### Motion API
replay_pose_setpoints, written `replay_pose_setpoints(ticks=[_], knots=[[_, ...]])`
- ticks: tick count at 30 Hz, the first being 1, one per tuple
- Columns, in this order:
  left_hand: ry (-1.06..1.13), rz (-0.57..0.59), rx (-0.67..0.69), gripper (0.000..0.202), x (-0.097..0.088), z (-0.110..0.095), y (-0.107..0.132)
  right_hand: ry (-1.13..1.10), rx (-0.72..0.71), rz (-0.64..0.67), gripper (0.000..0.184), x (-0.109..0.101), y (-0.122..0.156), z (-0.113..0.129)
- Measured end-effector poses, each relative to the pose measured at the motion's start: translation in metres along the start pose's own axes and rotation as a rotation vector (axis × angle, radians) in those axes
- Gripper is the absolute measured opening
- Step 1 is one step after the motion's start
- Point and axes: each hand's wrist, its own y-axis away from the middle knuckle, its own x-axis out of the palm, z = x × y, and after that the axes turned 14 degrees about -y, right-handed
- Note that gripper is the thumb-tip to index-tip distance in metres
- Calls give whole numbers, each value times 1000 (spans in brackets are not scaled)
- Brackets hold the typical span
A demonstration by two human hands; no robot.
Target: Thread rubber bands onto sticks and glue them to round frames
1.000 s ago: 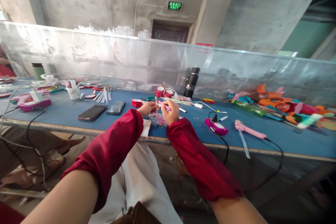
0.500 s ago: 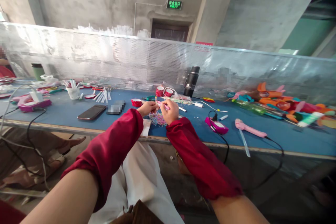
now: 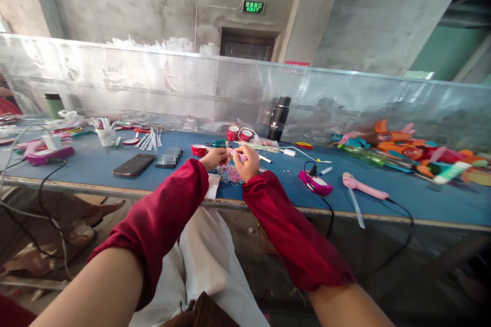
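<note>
My left hand (image 3: 216, 157) and my right hand (image 3: 246, 161) meet above the near edge of the blue table (image 3: 95, 166), both in dark red sleeves. Between the closed fingers of my right hand is a thin pink stick (image 3: 238, 153). My left hand pinches something small at the stick's left end; I cannot make out what. Just below both hands lies a heap of small coloured rubber bands (image 3: 229, 173).
A phone (image 3: 134, 164) lies left of my hands. A red tape roll (image 3: 199, 149), more red rolls (image 3: 240, 134) and a black flask (image 3: 280, 119) stand behind. Right: two pink corded tools (image 3: 316, 183) (image 3: 362, 188), colourful toys (image 3: 406, 150). A perforated metal screen (image 3: 192, 87) backs the table.
My hands have hardly moved; the right hand has turned the pink stick slightly and drawn a little closer to the left hand.
</note>
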Motion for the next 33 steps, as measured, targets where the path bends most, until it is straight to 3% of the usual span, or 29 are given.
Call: replay_pose_setpoints(ticks=[33], knots=[[-9,0,30,35,-1,7,-4,-14,-10,-24,15,1,0,0]])
